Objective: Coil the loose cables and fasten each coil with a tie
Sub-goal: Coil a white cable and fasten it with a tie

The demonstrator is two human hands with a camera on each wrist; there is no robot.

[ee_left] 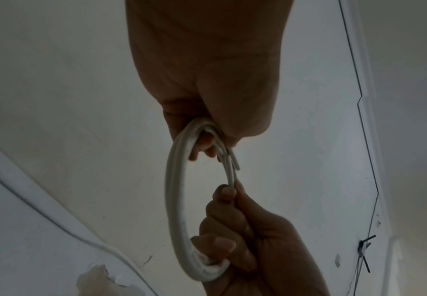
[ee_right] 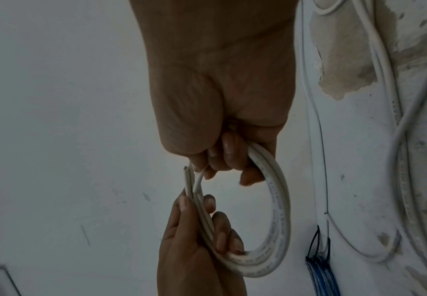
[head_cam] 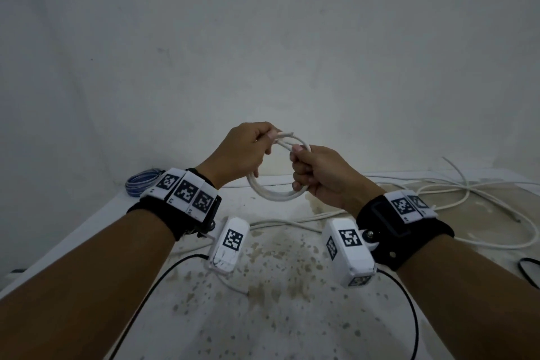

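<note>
A small coil of white cable is held up in the air above the table, in front of the wall. My left hand grips its upper left side, with thumb and fingers pinching the strands near a short free cable end. My right hand grips the right side of the coil in a fist. In the left wrist view the coil hangs between my left hand above and my right hand below. In the right wrist view several turns of the coil run from my right hand to my left hand.
A blue and white coiled cable lies at the table's back left corner. Loose white cables sprawl over the right side of the stained white table. Thin black leads run from the wrist cameras across the front.
</note>
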